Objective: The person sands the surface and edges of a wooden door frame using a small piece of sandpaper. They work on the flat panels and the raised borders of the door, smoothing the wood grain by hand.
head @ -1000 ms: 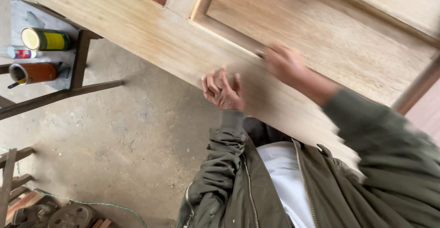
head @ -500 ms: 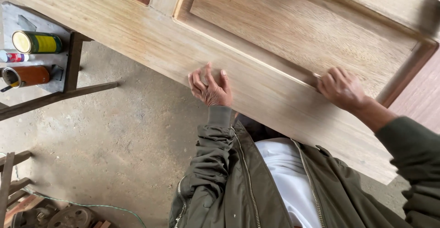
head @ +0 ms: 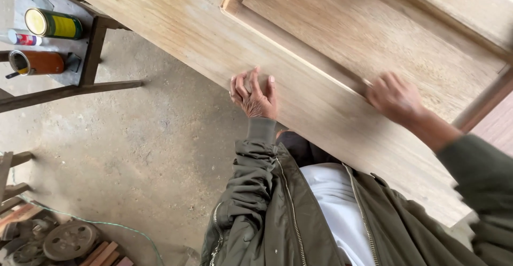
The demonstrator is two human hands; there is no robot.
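— Resting on the near rail of the unfinished wooden panel door [head: 331,57], the left hand [head: 255,96] is lying loosely curled on its lower edge, clenching nothing.

— And the right hand [head: 394,98]?

— It is pressing at the groove where the raised panel meets the rail, toward three o'clock from the left hand. Its fingers are curled as if pinching something small; I cannot tell what, or whether anything is there.

— What has changed?

— A second ago that hand was blurring close beside the left; now it is sitting well apart along the same groove, so the rubbing stroke is travelling rightward while the left hand is keeping the door steady.

— Anything else around?

— At ten o'clock a green and yellow tin [head: 53,24] and a rusty brown can [head: 35,63] are lying on a small grey tabletop [head: 80,49], above the concrete floor [head: 149,153].
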